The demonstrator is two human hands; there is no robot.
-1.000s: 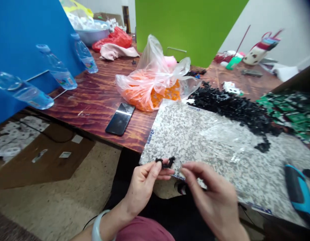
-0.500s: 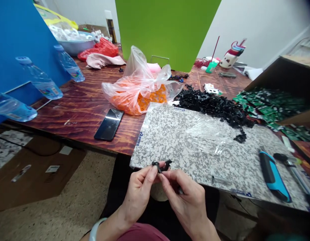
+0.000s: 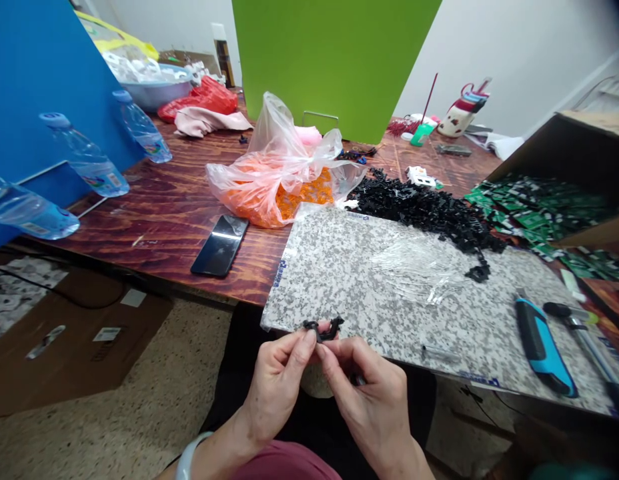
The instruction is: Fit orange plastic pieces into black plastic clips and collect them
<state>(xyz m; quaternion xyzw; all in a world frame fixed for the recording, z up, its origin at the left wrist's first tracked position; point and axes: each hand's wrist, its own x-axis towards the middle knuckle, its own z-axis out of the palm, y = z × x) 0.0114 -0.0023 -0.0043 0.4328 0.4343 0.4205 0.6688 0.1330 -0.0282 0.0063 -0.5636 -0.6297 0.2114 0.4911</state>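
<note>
Above the front edge of the speckled board point(image 3: 334, 267), my left hand point(image 3: 272, 383) pinches a small black plastic part point(image 3: 331, 331), roughly U-shaped, between thumb and fingers. My right hand point(image 3: 372, 393) is closed with thumb and forefinger together, their tips up against the lower side of that part. Whatever lies between the right fingertips is too small to make out. On the board beyond my hands is a loose pile of thin, shiny clear or silvery rods point(image 3: 414, 267). Behind it lies a heap of similar black plastic parts point(image 3: 424, 207).
At the right are a blue-and-black cutter point(image 3: 544, 347), a hammer-like tool point(image 3: 584, 333) and a box of green circuit boards point(image 3: 534, 207). A phone point(image 3: 220, 245), a bag of orange pieces point(image 3: 284, 193) and water bottles point(image 3: 92, 157) stand to the left.
My right hand has come left and its fingertips now meet the black part, which my left hand keeps holding. The camera view has swung right; little differs over the last half second.
</note>
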